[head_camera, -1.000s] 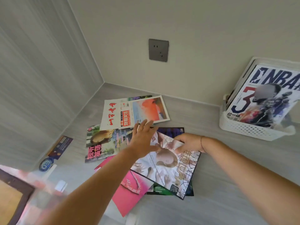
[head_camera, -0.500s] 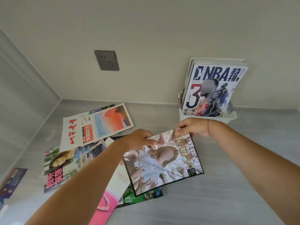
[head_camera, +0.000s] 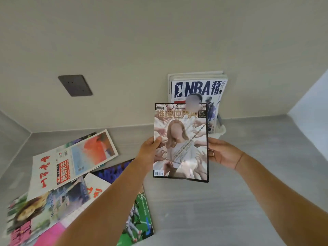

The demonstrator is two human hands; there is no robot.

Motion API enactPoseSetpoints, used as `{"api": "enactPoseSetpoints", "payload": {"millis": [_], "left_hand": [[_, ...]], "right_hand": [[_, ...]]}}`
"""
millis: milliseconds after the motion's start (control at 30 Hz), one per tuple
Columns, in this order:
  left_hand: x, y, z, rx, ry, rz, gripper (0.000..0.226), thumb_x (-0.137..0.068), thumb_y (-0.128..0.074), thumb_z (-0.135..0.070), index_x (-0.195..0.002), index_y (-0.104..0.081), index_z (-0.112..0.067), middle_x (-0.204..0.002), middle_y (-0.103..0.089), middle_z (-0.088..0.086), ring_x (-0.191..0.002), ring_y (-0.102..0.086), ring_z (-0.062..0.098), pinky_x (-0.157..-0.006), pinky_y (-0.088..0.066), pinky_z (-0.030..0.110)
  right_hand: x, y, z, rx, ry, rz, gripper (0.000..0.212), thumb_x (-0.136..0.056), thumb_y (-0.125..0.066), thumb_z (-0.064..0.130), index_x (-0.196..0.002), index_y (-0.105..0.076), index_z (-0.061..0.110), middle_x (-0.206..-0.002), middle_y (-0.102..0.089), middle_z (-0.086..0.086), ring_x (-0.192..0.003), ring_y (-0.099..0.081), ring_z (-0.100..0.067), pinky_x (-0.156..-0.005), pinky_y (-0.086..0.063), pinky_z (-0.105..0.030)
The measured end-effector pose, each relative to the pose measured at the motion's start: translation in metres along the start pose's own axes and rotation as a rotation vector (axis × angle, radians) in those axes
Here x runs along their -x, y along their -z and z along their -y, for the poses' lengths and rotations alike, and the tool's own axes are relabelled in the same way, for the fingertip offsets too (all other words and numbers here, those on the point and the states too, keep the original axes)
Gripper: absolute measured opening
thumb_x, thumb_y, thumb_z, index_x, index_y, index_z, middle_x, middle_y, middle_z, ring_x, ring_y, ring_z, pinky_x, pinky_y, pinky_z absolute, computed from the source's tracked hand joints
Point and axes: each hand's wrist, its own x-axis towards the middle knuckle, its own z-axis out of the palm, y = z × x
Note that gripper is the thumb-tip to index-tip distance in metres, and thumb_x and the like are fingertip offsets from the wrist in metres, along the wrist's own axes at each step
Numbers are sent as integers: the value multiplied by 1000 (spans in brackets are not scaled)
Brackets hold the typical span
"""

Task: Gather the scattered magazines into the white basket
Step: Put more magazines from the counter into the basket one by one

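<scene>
Left hand [head_camera: 150,151] and right hand [head_camera: 221,153]: one magazine [head_camera: 180,142] is gripped upright, to be lowered into the white basket [head_camera: 221,130] beyond.

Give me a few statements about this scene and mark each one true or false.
1. The left hand and the right hand hold one magazine upright above the counter. True.
2. The NBA magazine lies flat on the counter. False: it stands upright in the basket.
3. Several loose magazines lie on the counter at the person's left. True.
4. A plug sits in the wall socket. False: nothing is plugged into it.
</scene>
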Motion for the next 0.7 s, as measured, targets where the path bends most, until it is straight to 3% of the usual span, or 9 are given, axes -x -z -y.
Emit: {"api": "enactPoseSetpoints", "payload": {"millis": [100, 200, 300, 367, 400, 500, 567, 633, 700], "left_hand": [[-12, -27, -20, -2, -48, 33, 18, -96, -50, -27, -86, -60, -16, -86, -67, 1, -68, -56, 24, -54, -48, 28], [-27, -52, -45, 14, -86, 37, 16, -95, -51, -26, -88, -60, -16, -85, -69, -1, -64, -58, 20, -50, -48, 25], [-43, -74, -69, 14, -147, 66, 15, -94, -53, -25, -92, -61, -14, -89, -68, 2, -68, -60, 20, -51, -51, 25], [-55, -83, -84, 14, -203, 54, 13, -91, -58, -23, -85, -66, -14, -87, -71, 2, -74, -65, 20, -63, -55, 29], [-61, -86, -90, -18, -242, 17, 13, -89, -62, -21, -80, -69, -16, -81, -73, -1, -73, -67, 14, -68, -55, 29], [-80, -87, -105, -203, -336, -145, 12, -79, -73, -20, -69, -72, -13, -49, -63, -13, -45, -54, 0, -59, -46, 20], [-92, -88, -108, -247, -348, -207, 14, -76, -76, -19, -63, -72, -16, -53, -62, -6, -50, -50, 10, -63, -50, 26], [-101, -89, -105, -259, -346, -264, 21, -74, -77, -18, -56, -69, -23, -61, -65, 2, -59, -53, 18, -71, -54, 35], [-108, -91, -98, -286, -328, -318, 9, -72, -79, -21, -67, -72, -23, -64, -67, 0, -61, -58, 18, -74, -55, 32]], "right_hand": [[4, 17, 22, -12, 13, -30, 47, -85, -51, 33, -128, -54, 13, -117, -68, 0, -75, -63, -13, -73, -57, -28], [2, 33, 51, 92, 54, -61, 44, -89, -45, 46, -122, -61, 20, -109, -70, 4, -83, -66, -11, -84, -55, -29], [-8, 41, 78, 267, 191, -304, 22, -90, -55, 14, -108, -67, 10, -85, -68, 0, -68, -68, -7, -68, -57, -22], [-18, 47, 97, 379, 273, -517, 16, -85, -60, 2, -98, -67, 7, -78, -67, -1, -62, -67, -7, -58, -55, -16], [-23, 49, 105, 425, 298, -572, 16, -83, -62, 2, -96, -68, 10, -76, -67, 1, -63, -65, -8, -58, -54, -16], [-40, 55, 127, 497, 364, -643, 19, -80, -66, 4, -85, -69, 23, -76, -67, 7, -69, -64, -7, -60, -54, -16], [-54, 60, 132, 506, 391, -663, 19, -80, -67, 4, -86, -70, 22, -82, -70, 3, -76, -66, -10, -62, -55, -14], [-68, 63, 130, 541, 368, -688, 20, -80, -66, 5, -94, -71, 18, -89, -71, 0, -82, -68, -15, -71, -57, -22], [-79, 66, 121, 551, 319, -713, 20, -80, -65, 5, -92, -70, 21, -88, -71, 1, -83, -68, -17, -78, -57, -30]]}}
